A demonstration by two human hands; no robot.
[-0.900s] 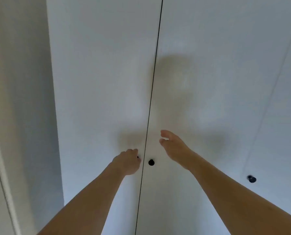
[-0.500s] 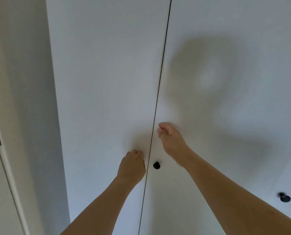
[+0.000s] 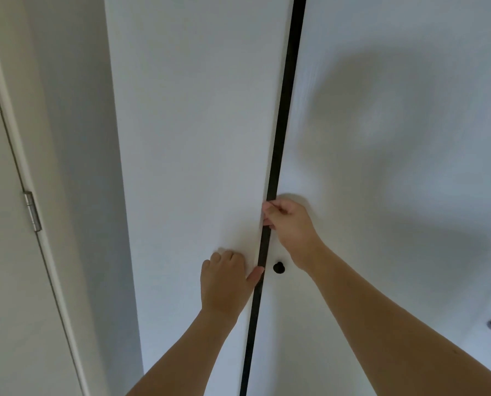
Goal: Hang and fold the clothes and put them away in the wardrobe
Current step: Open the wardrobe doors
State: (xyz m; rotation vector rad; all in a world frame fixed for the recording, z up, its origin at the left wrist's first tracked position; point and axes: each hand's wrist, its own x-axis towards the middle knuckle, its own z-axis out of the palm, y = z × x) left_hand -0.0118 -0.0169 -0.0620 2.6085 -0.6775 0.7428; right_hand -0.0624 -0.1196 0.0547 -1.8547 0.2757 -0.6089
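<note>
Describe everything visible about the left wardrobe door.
The left wardrobe door is a tall, plain white panel, smooth and matte. It stands slightly ajar: a narrow dark gap runs along its right edge, between it and the neighbouring door. The left hand grips near that edge, hiding any knob there. The right hand curls its fingers around the edge higher up. A grey wall lies to its left.

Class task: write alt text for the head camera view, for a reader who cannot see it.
Two bare hands work at white wardrobe doors with a dark gap between them: the left hand grips the left door's edge, the right hand curls its fingers into the gap. A black knob sits on the right door.
</note>
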